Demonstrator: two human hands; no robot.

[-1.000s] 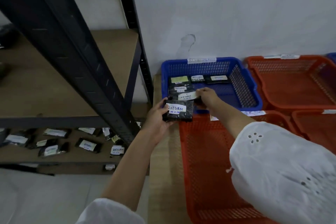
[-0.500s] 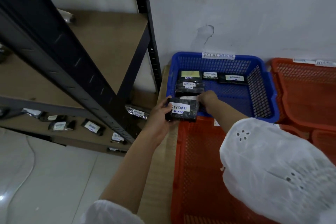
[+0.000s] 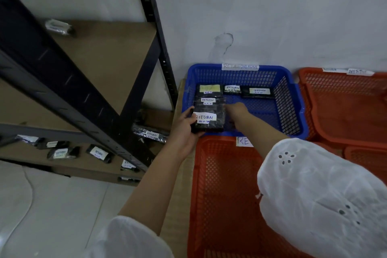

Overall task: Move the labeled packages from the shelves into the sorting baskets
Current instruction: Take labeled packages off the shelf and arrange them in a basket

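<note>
On the left, packages (image 3: pixel 98 153) lie on the low shelf (image 3: pixel 83 165). Right of them, the left hand (image 3: pixel 184 130) grips a RETURN package (image 3: pixel 208 119) over the near-left corner of the blue basket (image 3: pixel 293 98). The right hand (image 3: pixel 235 111) reaches into that basket just beside the package, but blur hides whether its fingers are curled. Red baskets (image 3: pixel 219 174) sit near and right.

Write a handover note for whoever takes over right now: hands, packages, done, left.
Left hand grips a RETURN package at the blue basket's near-left corner.
Right hand reaches inside that basket; it is blurred, so I can't tell if it holds anything.
Done: four packages lie in the blue basket.
Left: drop the held one. Several packages lie on the lower shelf, another on the upper shelf.
</note>
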